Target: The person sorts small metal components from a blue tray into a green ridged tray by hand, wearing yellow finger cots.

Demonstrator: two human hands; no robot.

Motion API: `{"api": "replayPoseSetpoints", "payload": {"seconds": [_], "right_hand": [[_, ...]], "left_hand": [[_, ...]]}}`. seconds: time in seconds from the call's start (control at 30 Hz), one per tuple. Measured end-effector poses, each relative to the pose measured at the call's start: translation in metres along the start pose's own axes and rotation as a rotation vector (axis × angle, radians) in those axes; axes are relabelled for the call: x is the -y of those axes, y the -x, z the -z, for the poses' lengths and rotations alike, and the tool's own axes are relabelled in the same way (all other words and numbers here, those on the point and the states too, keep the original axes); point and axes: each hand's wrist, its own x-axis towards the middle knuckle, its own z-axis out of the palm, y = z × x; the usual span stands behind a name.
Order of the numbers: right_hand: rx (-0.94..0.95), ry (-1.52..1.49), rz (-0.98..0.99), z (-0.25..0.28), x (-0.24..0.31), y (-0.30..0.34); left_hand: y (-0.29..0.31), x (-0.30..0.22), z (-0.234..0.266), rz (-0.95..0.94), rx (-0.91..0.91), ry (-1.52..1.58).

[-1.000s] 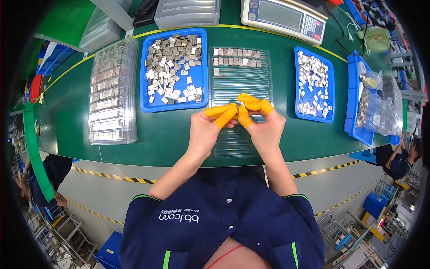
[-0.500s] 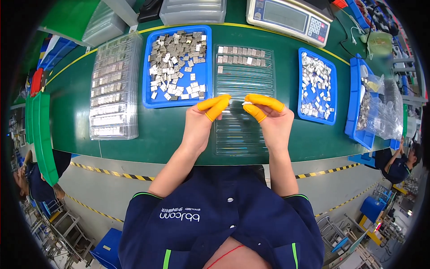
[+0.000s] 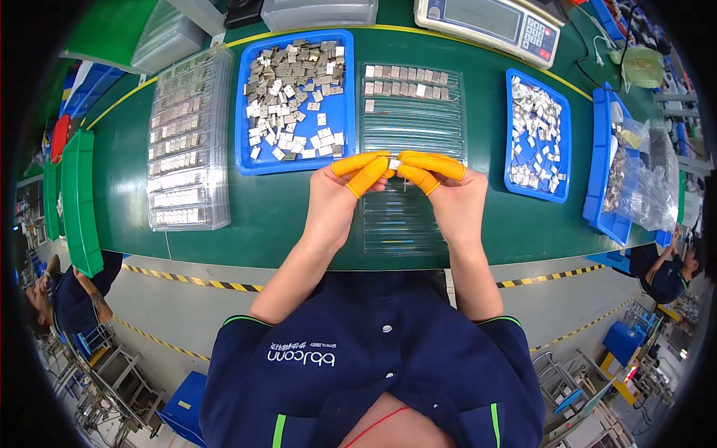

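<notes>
My left hand point(image 3: 334, 201) and my right hand point(image 3: 452, 200) meet over the ribbed clear plastic tray point(image 3: 411, 231). Yellow finger cots cover the thumbs and forefingers, which are pinched together. Between the fingertips shows a small white-and-silver part point(image 3: 394, 163), mostly covered by them; both hands grip it. In the tray's far rows stand several small silver metal shells point(image 3: 407, 87). A blue tray point(image 3: 243, 142) of loose silver metal shells lies to the left. At right, another blue tray point(image 3: 565, 134) holds small white pieces.
At left stands a stack of clear trays point(image 3: 190, 142) filled with silver pieces. A digital scale point(image 3: 489, 26) sits at the back. On the far right, a blue bin point(image 3: 601, 149) has clear plastic bags beside it. Green bins point(image 3: 81, 201) stand at the left edge, near another person point(image 3: 82, 295).
My right hand has brought the small white part leftward to the fingertips of my left hand. The hands were apart and now touch around the part.
</notes>
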Motion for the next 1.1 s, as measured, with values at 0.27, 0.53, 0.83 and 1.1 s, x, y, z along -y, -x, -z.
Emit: {"api": "replayPoseSetpoints", "payload": {"seconds": [0.27,0.53,0.83,1.1], "right_hand": [[0.016,0.076,-0.006,0.006,0.003,-0.003],[0.245,0.046,-0.145,0.016,0.012,-0.014],[0.254,-0.143,-0.171,0.007,-0.002,-0.008],[0.222,0.129,0.05,-0.004,0.004,-0.021]], "left_hand": [[0.0,-0.002,0.002,0.004,0.023,-0.085],[0.003,-0.011,0.006,-0.015,0.107,-0.364],[0.003,-0.016,0.01,0.134,0.261,-0.267],[-0.005,-0.012,0.014,0.004,0.16,-0.149]]}}
